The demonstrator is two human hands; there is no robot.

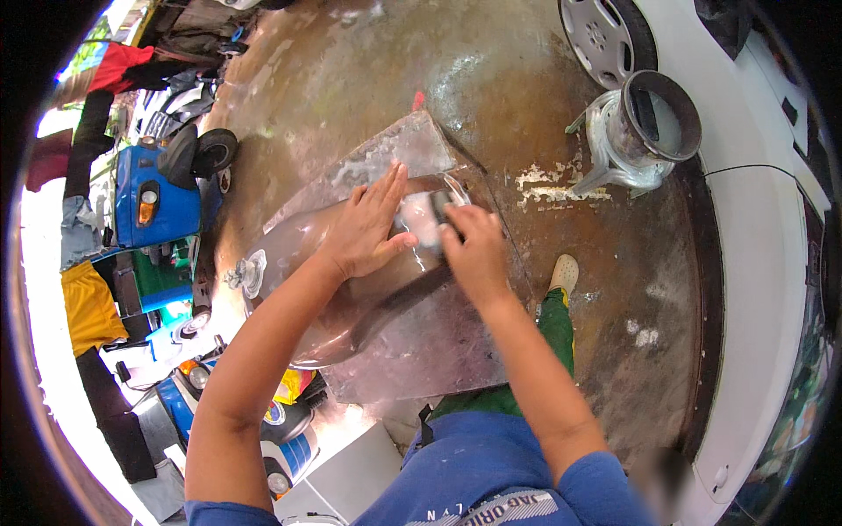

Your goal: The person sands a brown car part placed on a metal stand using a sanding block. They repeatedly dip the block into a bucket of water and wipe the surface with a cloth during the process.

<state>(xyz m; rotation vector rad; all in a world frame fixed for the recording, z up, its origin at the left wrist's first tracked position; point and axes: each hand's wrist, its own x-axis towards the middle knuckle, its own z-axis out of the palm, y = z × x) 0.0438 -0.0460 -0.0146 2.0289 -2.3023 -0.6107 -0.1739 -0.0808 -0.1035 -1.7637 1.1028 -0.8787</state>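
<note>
A glossy brown curved body panel (307, 232) lies in front of me on a worn, flat board (412, 359). My left hand (368, 230) rests on the panel with its fingers stretched out and thumb apart, holding nothing. Just right of it, my right hand (476, 250) presses a small dark pad (440, 207) against the panel, fingers bent over it. The hand covers part of the pad. A bright whitish patch (417, 219) shows on the wet surface between both hands; I cannot tell if it is glare.
At the right, a round bucket (627, 123) of greyish liquid stands on a white plastic stool (605, 162), beside a white car (745, 263). Blue three-wheeled vehicles (145, 197) and hung clothes (92, 307) line the left. A clear knobbed piece (249, 273) sits at the panel's left edge.
</note>
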